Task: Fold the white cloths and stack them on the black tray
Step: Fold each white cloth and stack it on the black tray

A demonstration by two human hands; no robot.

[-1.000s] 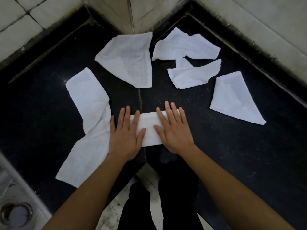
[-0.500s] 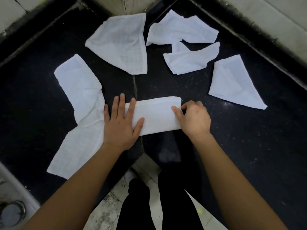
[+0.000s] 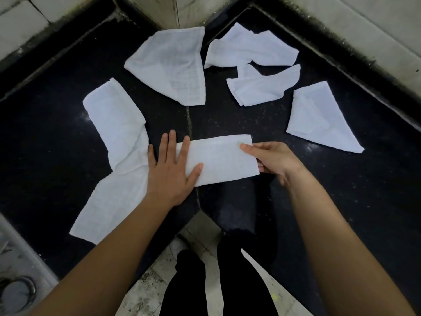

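A white cloth folded into a long strip [image 3: 224, 159] lies on the black corner counter [image 3: 341, 201] in front of me. My left hand [image 3: 169, 172] presses flat on its left end, fingers spread. My right hand [image 3: 272, 159] pinches the strip's right end, thumb on top and fingers under the edge. Several other white cloths lie around: a long crumpled one [image 3: 116, 142] at the left, a large one [image 3: 175, 67] at the back, two rumpled ones [image 3: 250, 50] [image 3: 262, 87] at the back right, and a triangular one [image 3: 319, 119] at the right. No separate tray shows.
Tiled walls [image 3: 376, 30] border the counter at the back on both sides. A metal sink drain [image 3: 17, 293] sits at the bottom left. My dark-trousered legs [image 3: 218, 281] and a pale tiled floor [image 3: 145, 297] show below the counter's inner corner.
My right hand slid from lying flat on the strip's middle to its right end and took hold of that edge. My left hand stayed pressed on the left end.
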